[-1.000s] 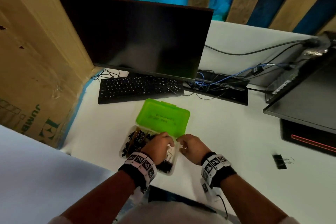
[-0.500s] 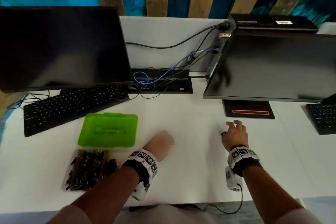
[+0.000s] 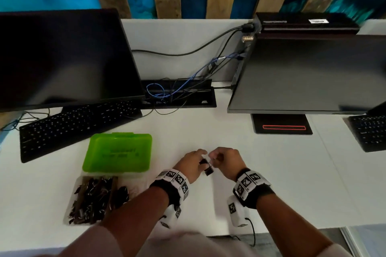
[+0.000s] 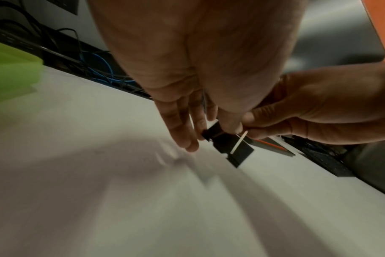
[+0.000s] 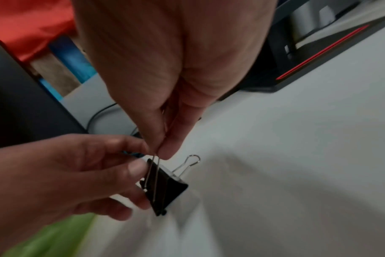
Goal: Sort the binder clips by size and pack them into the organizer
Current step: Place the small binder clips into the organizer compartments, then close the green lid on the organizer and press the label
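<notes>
One black binder clip [image 5: 165, 191] is held above the worktop [image 3: 261, 173], near its front edge, between both hands. Right hand [image 3: 224, 161] pinches one wire handle between thumb and fingertip. Left hand [image 3: 191, 165] holds the clip body with thumb and fingertips, other fingers loosely extended. Second handle stands free.

Step in hand, as judged: passing or folding the clip before it goes to the organizer [image 3: 94, 200]. To do it well: keep the left-hand hold on the body, fold the handles flat, then carry it left to the compartment of matching size.

Counts: one clip in hand; one organizer toward the front-left corner, its green lid [image 3: 119, 152] open. Clips inside are too many and too dark to count.
</notes>
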A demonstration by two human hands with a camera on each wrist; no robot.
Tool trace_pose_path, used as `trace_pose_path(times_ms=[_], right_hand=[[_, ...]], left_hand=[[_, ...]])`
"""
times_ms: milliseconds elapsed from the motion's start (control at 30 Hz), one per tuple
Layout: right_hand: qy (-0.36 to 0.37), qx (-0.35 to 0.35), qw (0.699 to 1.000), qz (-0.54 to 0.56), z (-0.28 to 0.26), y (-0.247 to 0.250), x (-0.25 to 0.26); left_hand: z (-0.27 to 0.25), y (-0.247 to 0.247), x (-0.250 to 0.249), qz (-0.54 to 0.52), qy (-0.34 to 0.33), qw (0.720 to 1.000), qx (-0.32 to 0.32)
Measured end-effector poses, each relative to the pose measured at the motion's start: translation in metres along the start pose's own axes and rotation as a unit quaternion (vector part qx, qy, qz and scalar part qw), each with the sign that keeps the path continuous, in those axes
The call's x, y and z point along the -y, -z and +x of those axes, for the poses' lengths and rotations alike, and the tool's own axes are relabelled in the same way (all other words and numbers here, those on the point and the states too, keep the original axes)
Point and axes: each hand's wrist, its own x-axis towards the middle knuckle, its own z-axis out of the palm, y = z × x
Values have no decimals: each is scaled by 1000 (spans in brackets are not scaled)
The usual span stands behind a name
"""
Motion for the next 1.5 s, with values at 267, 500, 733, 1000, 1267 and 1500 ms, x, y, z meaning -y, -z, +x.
trace_pose_path(times_ms=[267, 500, 733, 1000, 1267, 1500], right_hand=[[45, 69, 997, 11, 12, -62, 82], [132, 134, 981, -39, 4, -134, 150], [165, 180, 948, -203, 1, -187, 163], [180, 197, 942, -202, 4, -205, 163], [159, 146, 938, -271, 1, -196, 162], [26, 68, 980, -187, 15, -175, 136]], left_hand=[[-50, 60, 57, -13, 29, 986, -165], [-115, 113, 135, 2, 62, 962, -265], [-149, 148, 204, 35, 146, 939, -309], [-147, 164, 238, -25, 206, 939, -274], [-123, 173, 248, -38, 202, 951, -231], [-106, 185, 252, -98, 259, 937, -211]])
